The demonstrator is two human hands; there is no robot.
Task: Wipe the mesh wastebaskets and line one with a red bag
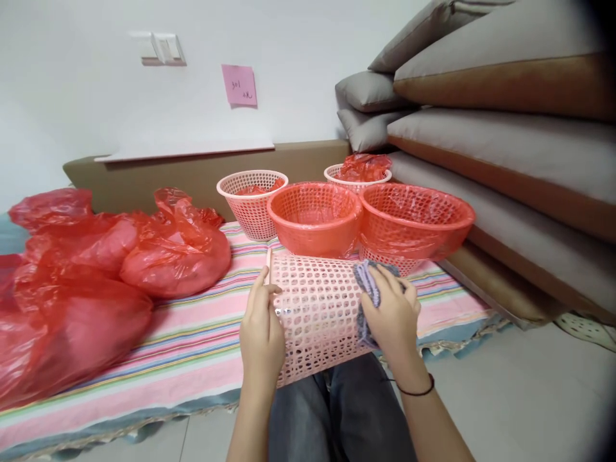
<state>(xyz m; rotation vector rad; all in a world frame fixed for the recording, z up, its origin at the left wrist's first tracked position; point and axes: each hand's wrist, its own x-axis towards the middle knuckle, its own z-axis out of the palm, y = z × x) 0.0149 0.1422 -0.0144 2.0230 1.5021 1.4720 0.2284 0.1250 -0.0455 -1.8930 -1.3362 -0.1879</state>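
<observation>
While the pink basket [317, 308] lies lengthwise between them, the left hand [264, 321] grasps its rim end, the right hand [393, 314] a cloth [369, 287] at its narrower end.

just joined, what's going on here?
A person has a pink perforated plastic basket tipped on its side above the lap. The left hand holds the rim end; the right hand presses a grey-and-lilac cloth against the other end. Beyond stand two red baskets; bulging red plastic bags lie left on a striped sheet.
</observation>
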